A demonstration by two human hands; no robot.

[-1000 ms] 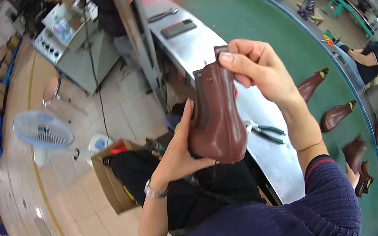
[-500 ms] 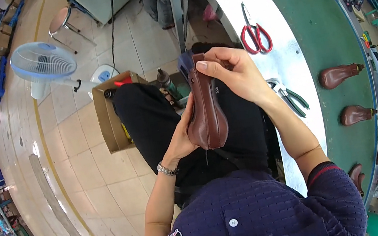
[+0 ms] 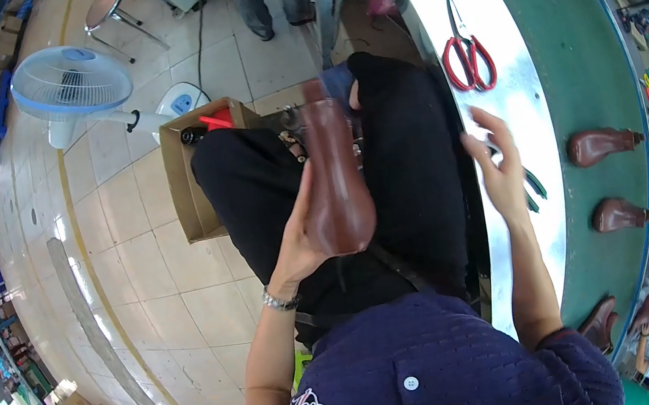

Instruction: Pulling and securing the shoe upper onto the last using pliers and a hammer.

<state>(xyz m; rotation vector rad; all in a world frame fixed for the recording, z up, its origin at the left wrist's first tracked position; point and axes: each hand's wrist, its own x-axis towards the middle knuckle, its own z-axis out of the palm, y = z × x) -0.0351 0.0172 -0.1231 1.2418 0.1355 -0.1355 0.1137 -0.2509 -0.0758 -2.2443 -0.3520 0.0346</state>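
My left hand (image 3: 297, 241) is wrapped round the broad lower end of a brown leather boot (image 3: 337, 192), holding it upright above my lap. The boot is slightly blurred, with its narrow top end pointing away from me. My right hand (image 3: 500, 164) is off the boot, fingers apart, over the metal ledge at my right. Beneath it lie green-handled pliers (image 3: 535, 186), mostly hidden by the hand. Farther along the ledge rest red-handled scissors (image 3: 470, 62), blades pointing away.
Several brown boots, one of them this boot (image 3: 603, 146), sit on a green conveyor belt (image 3: 575, 57) beyond the metal ledge (image 3: 504, 18). By my left knee stands a cardboard box (image 3: 185, 187) holding a red item. A fan (image 3: 71, 82) and a stool (image 3: 105, 6) are farther left.
My right hand has let go of the boot's top and moved right, over the pliers. The boot has turned slightly in my left hand, and the view has shifted a little.
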